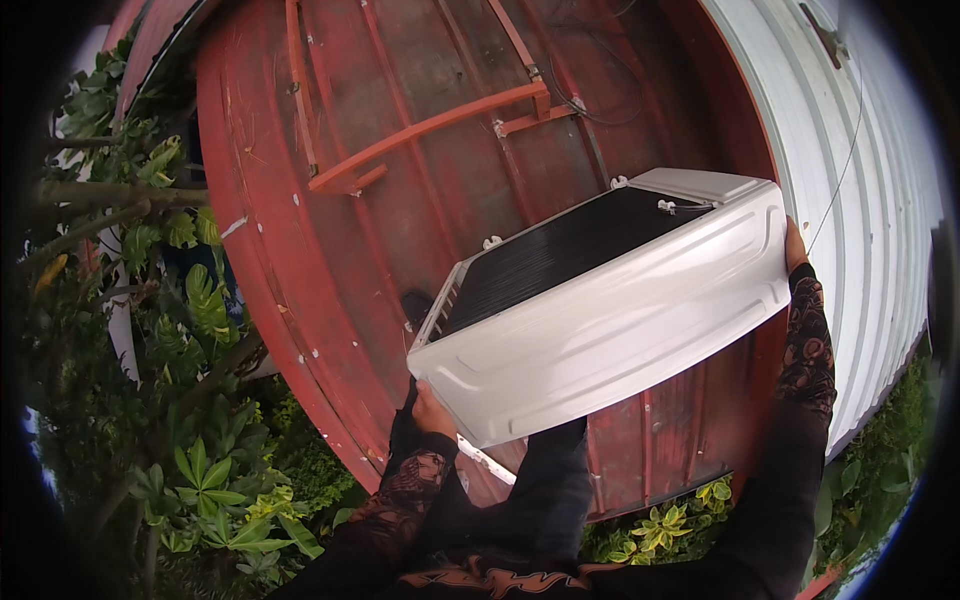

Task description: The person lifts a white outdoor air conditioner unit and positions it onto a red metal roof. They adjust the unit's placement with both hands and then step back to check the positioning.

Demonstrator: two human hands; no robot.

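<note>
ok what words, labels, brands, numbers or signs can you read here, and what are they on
None can be read.
White casing: no lettering shows on its visible faces.
Orange print on the dark clothing: partly cut off at the lower edge; I cannot tell whether it holds letters.
Patterned sleeve on the right forearm: a design, no legible words.

1. I see their L hand [433,410] low, nr the body, curled in a grip.
2. R hand [796,246] is higher, out wide, fingers mostly hidden.
3. R arm [768,490] extends farther fwd than L arm [395,505].
</note>
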